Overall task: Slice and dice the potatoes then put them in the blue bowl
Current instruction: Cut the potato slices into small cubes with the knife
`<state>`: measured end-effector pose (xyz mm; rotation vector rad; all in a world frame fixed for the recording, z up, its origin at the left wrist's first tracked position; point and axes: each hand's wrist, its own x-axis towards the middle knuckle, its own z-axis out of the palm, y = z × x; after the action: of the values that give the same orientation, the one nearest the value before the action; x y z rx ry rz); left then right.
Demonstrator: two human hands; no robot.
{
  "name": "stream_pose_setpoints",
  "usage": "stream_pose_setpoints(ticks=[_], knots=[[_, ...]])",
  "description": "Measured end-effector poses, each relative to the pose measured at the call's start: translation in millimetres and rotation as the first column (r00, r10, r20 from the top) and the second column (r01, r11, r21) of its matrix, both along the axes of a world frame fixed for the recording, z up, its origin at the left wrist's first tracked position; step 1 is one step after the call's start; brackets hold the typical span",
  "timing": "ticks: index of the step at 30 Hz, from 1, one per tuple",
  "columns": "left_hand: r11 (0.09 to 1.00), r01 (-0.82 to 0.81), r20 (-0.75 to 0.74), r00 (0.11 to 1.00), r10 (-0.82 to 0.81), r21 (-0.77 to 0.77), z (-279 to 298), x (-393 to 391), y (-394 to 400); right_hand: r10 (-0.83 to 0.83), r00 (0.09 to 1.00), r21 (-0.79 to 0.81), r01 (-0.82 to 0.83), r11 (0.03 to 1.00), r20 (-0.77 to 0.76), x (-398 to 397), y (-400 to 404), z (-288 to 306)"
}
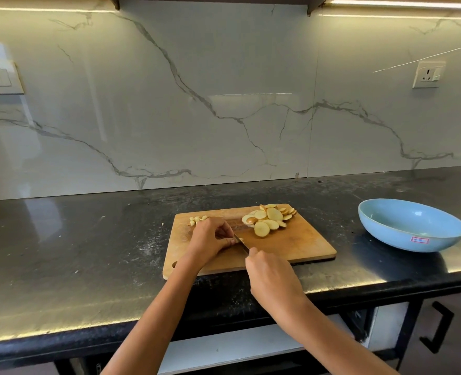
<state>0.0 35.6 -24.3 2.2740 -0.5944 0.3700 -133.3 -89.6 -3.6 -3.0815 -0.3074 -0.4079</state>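
A wooden cutting board [291, 244] lies on the black counter. A heap of round potato slices [268, 219] sits at its far right part. A few small diced pieces [196, 220] lie at its far left corner. My right hand [271, 277] grips the handle of a knife [241, 243], whose blade points away to the left onto the board. My left hand [210, 238] has curled fingers pressed down beside the blade, holding a potato piece that is mostly hidden under them. The empty blue bowl [413, 226] stands on the counter to the right of the board.
The black counter [88, 253] runs left and right, with its front edge just below the board. A marble backsplash rises behind it, with a wall socket [428, 74] at upper right. Below the counter there are an open drawer [237, 347] and a cabinet handle [439, 327].
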Motion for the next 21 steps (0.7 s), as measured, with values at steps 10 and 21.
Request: stream_pose_setpoints(ticks=[10, 21], knots=[[0.998, -0.054, -0.061, 0.997, 0.051, -0.043, 2.1, 0.8, 3.5, -0.083, 0.996, 0.104, 0.084, 0.991, -0.012, 10.1, -9.6, 7.5], [0.998, -0.060, -0.018, 0.998, 0.060, 0.011, 1.8, 1.2, 4.0, -0.012, 0.999, -0.002, 0.012, 1.000, 0.044, 13.0, 8.9, 3.0]])
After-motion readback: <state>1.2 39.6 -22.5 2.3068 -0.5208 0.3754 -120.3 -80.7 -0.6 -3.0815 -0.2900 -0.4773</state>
